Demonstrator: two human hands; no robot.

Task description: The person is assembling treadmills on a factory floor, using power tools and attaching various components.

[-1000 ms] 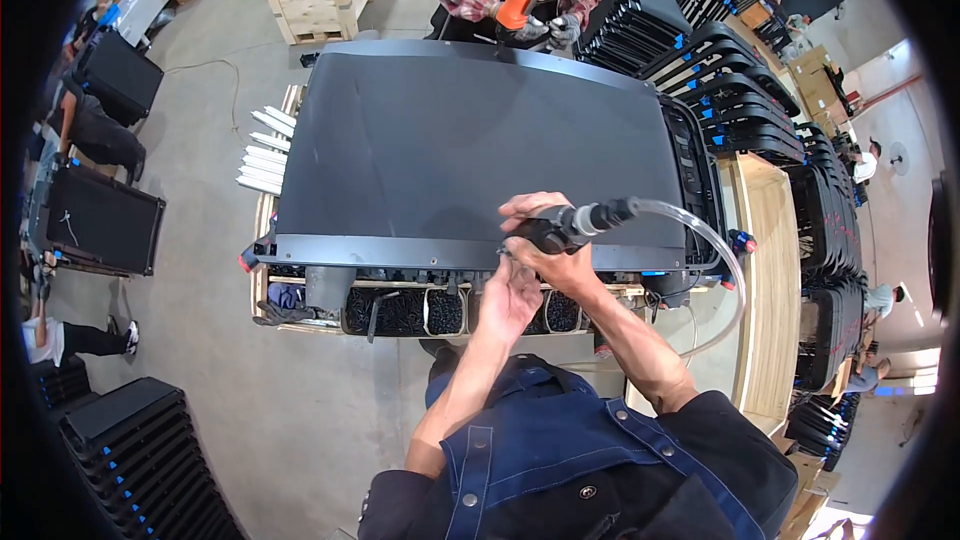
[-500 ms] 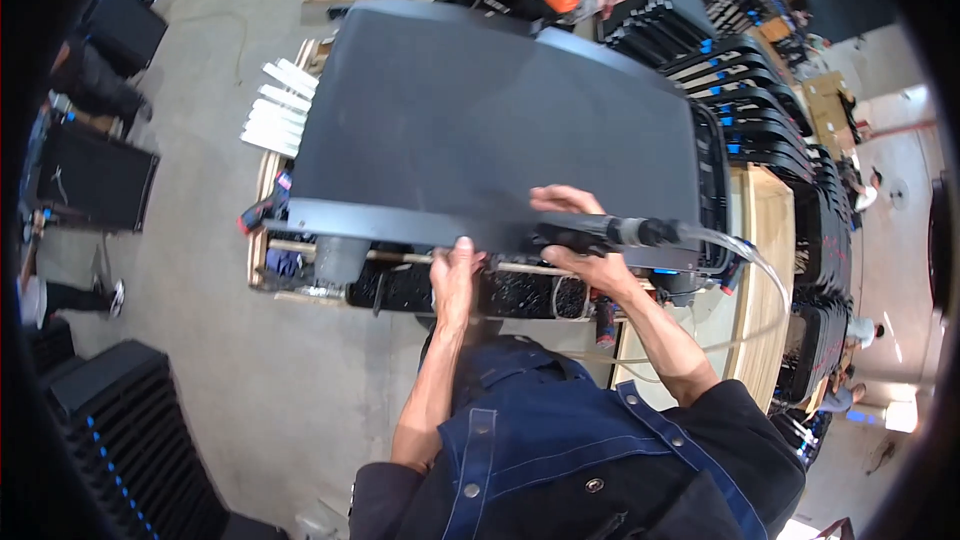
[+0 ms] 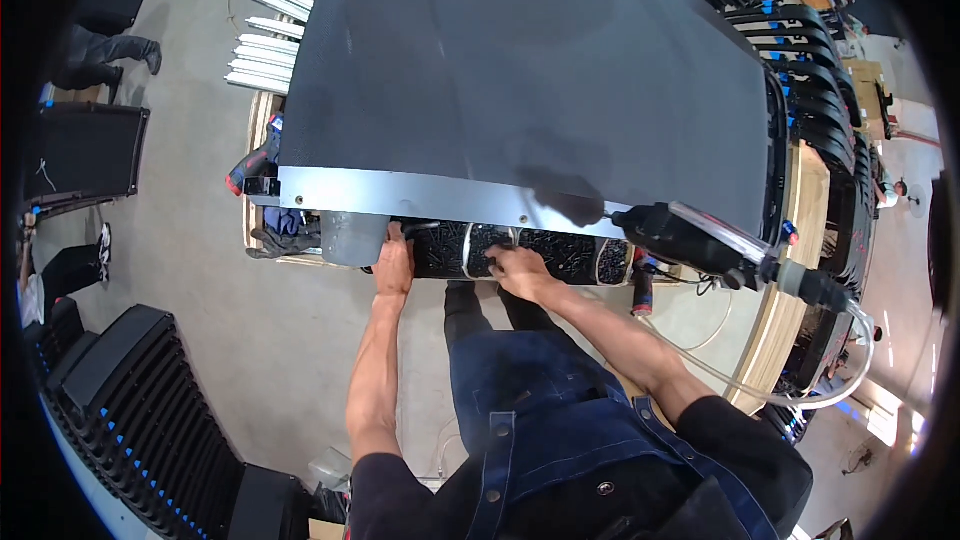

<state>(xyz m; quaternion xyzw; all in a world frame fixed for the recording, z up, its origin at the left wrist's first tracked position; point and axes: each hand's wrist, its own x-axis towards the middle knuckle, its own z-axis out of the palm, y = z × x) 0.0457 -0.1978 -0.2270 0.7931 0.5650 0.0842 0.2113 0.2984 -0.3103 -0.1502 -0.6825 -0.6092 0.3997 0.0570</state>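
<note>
A large dark grey panel (image 3: 540, 70) with a silver strip (image 3: 410, 190) along its near edge lies in front of me. Below that strip are bins of small black screws (image 3: 565, 258). My right hand (image 3: 520, 268) reaches into them, fingers bent down among the screws; what they pinch is too small to make out. My left hand (image 3: 393, 265) is at the left end of the bins, beside a grey cylinder (image 3: 352, 238), its fingertips partly hidden under the strip. A black power screwdriver (image 3: 680, 238) with a clear hose rests at the panel's near right corner, untouched by either hand.
White bars (image 3: 268, 45) stick out at the left. Black frames are stacked at right (image 3: 800, 55) and lower left (image 3: 150, 400). A wooden crate edge (image 3: 790, 270) and the looping hose (image 3: 862, 350) lie to my right. Another person's legs (image 3: 115, 50) show at far left.
My right hand has let go of the power screwdriver, which now rests at the panel's right corner, and has dropped into the screws. My left hand has moved left, off the strip.
</note>
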